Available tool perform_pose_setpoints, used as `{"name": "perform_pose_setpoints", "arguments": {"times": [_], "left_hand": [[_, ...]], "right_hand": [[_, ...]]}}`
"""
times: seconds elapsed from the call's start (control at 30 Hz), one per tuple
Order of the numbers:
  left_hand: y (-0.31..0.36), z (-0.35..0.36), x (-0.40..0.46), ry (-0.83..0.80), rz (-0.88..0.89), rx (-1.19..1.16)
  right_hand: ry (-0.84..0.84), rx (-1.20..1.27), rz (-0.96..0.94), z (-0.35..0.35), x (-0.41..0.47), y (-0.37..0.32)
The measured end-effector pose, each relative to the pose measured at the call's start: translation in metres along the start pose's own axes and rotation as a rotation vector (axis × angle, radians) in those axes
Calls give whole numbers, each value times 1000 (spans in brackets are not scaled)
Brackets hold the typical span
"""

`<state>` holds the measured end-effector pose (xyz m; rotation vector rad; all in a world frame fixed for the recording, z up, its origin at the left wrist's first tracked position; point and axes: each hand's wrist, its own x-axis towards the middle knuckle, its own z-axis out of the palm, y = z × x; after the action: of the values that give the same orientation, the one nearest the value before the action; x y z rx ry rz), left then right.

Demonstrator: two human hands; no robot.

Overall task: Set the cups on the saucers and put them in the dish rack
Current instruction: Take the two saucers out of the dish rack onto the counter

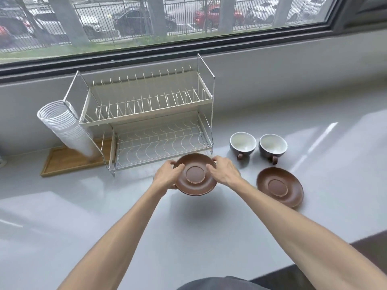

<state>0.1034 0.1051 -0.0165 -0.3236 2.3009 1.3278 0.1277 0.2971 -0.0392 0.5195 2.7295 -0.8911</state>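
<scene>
I hold a brown saucer above the counter, just in front of the dish rack's lower shelf. My left hand grips its left rim and my right hand grips its right rim. A second brown saucer lies flat on the counter to the right. Behind it stand two grey cups with white insides and brown handles, one on the left and one on the right, both upright. The two-tier wire dish rack stands by the window with nothing on either shelf.
A stack of white paper cups leans on its side against the rack's left end, over a wooden tray. The grey counter runs along a window sill. A dark floor edge shows at the lower right.
</scene>
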Motion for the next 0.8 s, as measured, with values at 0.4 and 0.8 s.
{"name": "perform_pose_setpoints", "arguments": {"times": [0.4,0.8], "left_hand": [[0,82,-7,-177,-13,45],[13,117,4,-143,-33,126]], "right_hand": [[0,22,172,-9,-21,94],[-12,39,207,-12,-9,125]]}}
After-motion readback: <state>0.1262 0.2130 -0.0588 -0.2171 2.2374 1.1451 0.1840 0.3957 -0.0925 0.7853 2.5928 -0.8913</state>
